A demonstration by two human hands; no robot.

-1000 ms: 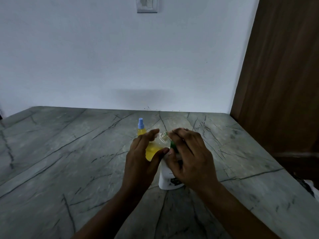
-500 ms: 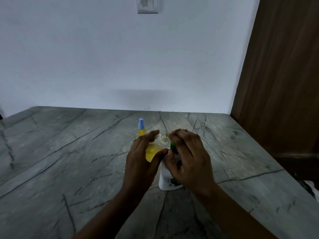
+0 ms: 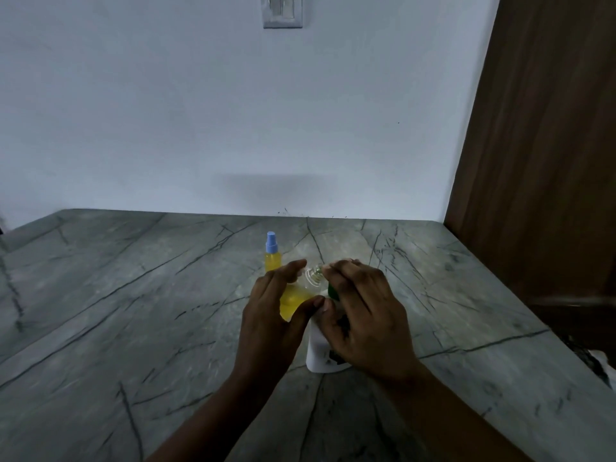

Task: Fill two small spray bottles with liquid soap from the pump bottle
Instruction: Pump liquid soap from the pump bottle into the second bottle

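My left hand point(image 3: 271, 320) holds a small clear spray bottle point(image 3: 295, 300) with yellow liquid, tilted, its open threaded neck point(image 3: 313, 277) pointing right toward the pump. My right hand point(image 3: 363, 316) lies over the green pump head point(image 3: 332, 291) of the white pump bottle point(image 3: 318, 348), which stands on the counter; the hand hides most of the pump. A second small spray bottle point(image 3: 272, 256), yellow-filled with a blue cap, stands upright just behind my left hand.
The grey veined stone counter point(image 3: 133, 311) runs back to a white wall. A brown wooden door or panel point(image 3: 540, 145) stands at the right. A switch plate point(image 3: 282, 11) is on the wall above.
Both hands and the bottles stay almost where they were; my right hand's fingers shift slightly over the pump head.
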